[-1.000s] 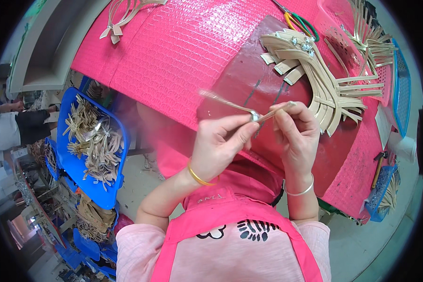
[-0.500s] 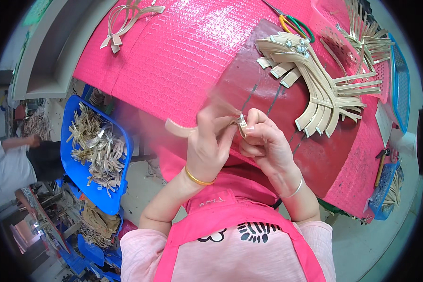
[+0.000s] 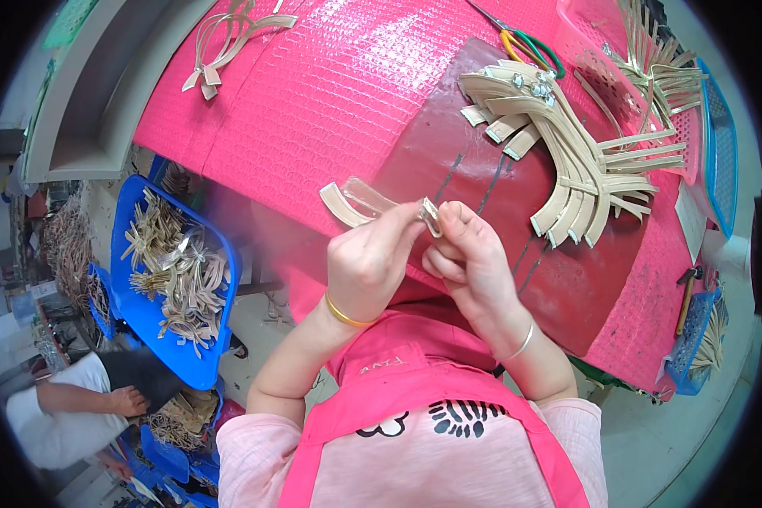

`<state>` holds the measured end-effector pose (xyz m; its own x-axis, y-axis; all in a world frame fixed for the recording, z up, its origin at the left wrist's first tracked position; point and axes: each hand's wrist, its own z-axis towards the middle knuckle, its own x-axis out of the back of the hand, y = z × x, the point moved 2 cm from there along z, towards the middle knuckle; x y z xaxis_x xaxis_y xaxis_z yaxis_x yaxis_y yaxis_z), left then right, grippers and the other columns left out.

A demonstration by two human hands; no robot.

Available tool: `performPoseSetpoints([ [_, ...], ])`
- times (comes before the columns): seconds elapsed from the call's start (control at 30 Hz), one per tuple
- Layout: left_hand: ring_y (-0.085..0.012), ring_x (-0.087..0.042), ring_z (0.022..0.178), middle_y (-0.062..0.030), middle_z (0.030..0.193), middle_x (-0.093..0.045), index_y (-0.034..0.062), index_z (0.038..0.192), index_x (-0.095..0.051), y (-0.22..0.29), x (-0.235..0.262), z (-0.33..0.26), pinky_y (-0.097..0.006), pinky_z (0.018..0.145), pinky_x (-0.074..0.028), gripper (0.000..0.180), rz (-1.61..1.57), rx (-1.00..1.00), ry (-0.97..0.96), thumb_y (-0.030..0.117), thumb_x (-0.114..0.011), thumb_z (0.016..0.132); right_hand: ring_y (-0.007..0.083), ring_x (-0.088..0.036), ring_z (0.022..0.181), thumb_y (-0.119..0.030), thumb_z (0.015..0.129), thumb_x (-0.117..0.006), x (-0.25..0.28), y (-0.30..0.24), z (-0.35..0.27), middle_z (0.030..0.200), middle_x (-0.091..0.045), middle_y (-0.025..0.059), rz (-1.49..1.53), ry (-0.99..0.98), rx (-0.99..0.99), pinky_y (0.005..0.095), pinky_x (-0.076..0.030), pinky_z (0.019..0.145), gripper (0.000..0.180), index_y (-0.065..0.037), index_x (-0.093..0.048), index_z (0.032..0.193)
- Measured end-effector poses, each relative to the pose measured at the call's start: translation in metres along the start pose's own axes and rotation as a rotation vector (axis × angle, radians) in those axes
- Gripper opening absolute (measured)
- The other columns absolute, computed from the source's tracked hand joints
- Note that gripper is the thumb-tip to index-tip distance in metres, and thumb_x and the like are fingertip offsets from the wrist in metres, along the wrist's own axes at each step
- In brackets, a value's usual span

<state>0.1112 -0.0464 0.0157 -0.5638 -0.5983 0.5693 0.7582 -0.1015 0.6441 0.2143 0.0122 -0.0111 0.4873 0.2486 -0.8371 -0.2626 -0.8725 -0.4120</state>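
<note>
Pink worktable (image 3: pixel 313 93) behind; blue bin (image 3: pixel 148 339) holds beige straps (image 3: pixel 178 271) — both hands' fingers (image 3: pixel 398 233) pinch one strap (image 3: pixel 356 201), perhaps buckled.

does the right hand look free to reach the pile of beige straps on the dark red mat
Probably not right now. The right hand is pinching a small metal buckle on the beige strap that the left hand also holds. The strap pile lies close on the mat, with nothing between.
</note>
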Motion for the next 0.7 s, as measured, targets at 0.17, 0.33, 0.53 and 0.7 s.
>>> performPoseSetpoints([
  [0.17, -0.0220, -0.058, 0.055, -0.0108, 0.063, -0.058, 0.0020, 0.083, -0.057, -0.010, 0.007, 0.005, -0.030, 0.047, -0.044, 0.014, -0.049, -0.022, -0.090, 0.003, -0.062, 0.069, 0.0032, -0.050, 0.072, -0.019, 0.079, -0.060, -0.011, -0.023, 0.017, 0.082, -0.056, -0.0020, -0.595, 0.094, 0.262, 0.0187, -0.040, 0.065, 0.018, -0.004, -0.055, 0.087],
  [0.33, -0.0217, -0.059, 0.055, -0.0118, 0.066, -0.059, 0.0033, 0.091, -0.059, -0.017, 0.008, 0.010, -0.031, 0.048, -0.045, 0.018, -0.162, -0.015, -0.150, 0.004, -0.060, 0.073, 0.0024, -0.045, 0.052, -0.014, 0.076, -0.062, -0.011, -0.046, 0.060, 0.061, -0.052, -0.0029, -0.675, 0.098, 0.279, 0.0170, -0.034, 0.046, 0.012, -0.004, -0.056, 0.071],
  [0.53, -0.0186, -0.050, 0.067, -0.0063, 0.072, -0.045, 0.0122, 0.100, -0.059, -0.036, 0.020, 0.025, -0.030, 0.057, -0.043, 0.039, 0.428, -0.434, -0.088, 0.013, -0.057, 0.061, 0.0032, -0.037, 0.050, -0.020, 0.076, -0.062, -0.021, -0.056, 0.114, 0.056, -0.047, -0.0039, -0.783, 0.063, 0.225, 0.0183, -0.029, 0.047, 0.018, -0.005, -0.054, 0.069],
  [0.7, -0.0193, -0.051, 0.064, -0.0051, 0.066, -0.049, 0.0141, 0.076, -0.059, -0.091, 0.039, 0.096, -0.034, 0.053, -0.038, 0.019, 0.904, -0.305, -0.073, 0.030, -0.060, 0.065, 0.0079, -0.046, 0.059, -0.022, 0.078, -0.058, -0.014, -0.076, 0.142, 0.075, -0.054, 0.0037, -1.151, 0.247, 0.748, 0.0222, -0.038, 0.056, 0.033, -0.002, -0.051, 0.103],
])
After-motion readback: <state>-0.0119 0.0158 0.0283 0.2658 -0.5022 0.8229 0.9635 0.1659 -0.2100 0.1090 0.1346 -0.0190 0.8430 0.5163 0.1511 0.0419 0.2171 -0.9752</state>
